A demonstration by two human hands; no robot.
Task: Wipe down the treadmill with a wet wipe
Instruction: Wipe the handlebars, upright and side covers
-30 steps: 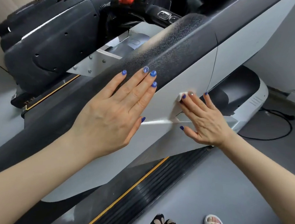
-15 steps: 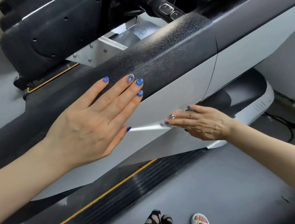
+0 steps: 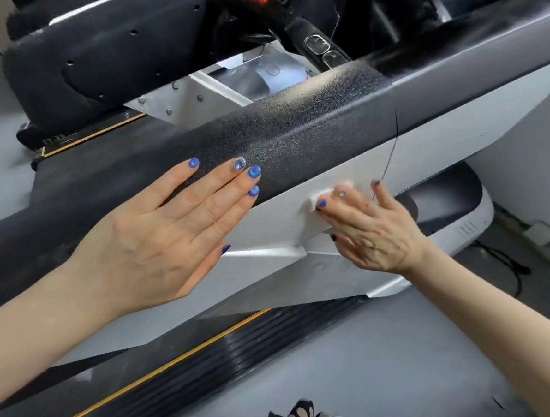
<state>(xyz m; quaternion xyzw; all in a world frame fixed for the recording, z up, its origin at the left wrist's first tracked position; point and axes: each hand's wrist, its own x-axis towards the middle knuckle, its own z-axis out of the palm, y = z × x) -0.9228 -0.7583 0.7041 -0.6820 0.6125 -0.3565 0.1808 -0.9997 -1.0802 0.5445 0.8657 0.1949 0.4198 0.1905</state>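
Evidently to brace, the left hand [image 3: 163,232] lies flat, holding nothing, on the treadmill's sloping black-and-white side rail [image 3: 305,138] — the right hand [image 3: 367,228] presses a small folded white wet wipe [image 3: 317,202] under straight fingers against its white lower panel.

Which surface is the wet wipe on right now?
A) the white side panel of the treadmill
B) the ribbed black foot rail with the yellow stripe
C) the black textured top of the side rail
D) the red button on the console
A: the right hand presses the wet wipe against the white side panel, just below the black textured top, while the left hand lies flat further along.
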